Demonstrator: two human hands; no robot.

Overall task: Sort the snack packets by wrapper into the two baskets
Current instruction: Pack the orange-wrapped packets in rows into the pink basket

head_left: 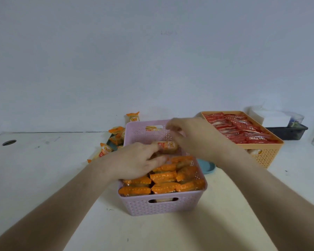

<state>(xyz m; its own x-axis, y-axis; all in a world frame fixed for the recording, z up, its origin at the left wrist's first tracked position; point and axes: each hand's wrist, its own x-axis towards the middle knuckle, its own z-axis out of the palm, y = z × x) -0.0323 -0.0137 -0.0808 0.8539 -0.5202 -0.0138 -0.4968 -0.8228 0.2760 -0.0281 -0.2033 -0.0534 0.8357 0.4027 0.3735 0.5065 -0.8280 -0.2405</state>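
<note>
A pink basket (161, 205) sits in front of me, its near half packed with orange-wrapped packets (163, 180). My left hand (136, 160) is inside it, holding one orange packet (168, 146) over the basket's far half. My right hand (192, 136) hovers just above that packet with fingers curled and nothing clearly in it. An orange basket (261, 154) at the right is filled with red-wrapped packets (241, 129). More loose orange packets (114, 138) lie behind and left of the pink basket.
A teal plate (208, 166) pokes out from behind the pink basket's right side. A dark tray (288, 133) with a white box stands at the far right by the wall. A round hole (9, 142) marks the table at far left.
</note>
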